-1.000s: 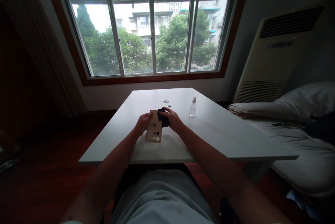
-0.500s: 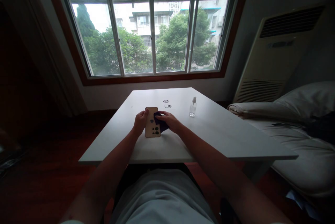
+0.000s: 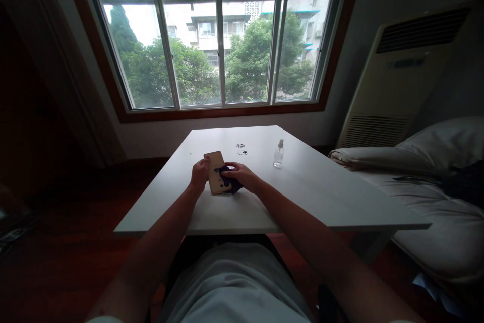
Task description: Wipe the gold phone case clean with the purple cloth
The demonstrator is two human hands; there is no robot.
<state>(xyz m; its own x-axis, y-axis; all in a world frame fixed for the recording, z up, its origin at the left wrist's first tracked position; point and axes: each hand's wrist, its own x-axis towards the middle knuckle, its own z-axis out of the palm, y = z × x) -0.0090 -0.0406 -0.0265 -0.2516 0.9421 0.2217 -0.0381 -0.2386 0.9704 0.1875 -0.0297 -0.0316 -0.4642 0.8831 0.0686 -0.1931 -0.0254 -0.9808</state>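
Phone lying tilted mid-table, left hand gripping its left edge, right hand pressing a dark cloth onto it, hiding its lower half. Spray bottle sitting toward the far right edge.

Two hands are seen: one left hand and one right hand. Between them one tan phone and one dark cloth are counted. Just beyond the right hand two small round discs are counted, and further to its right one clear spray bottle. One white table is counted under the hands.
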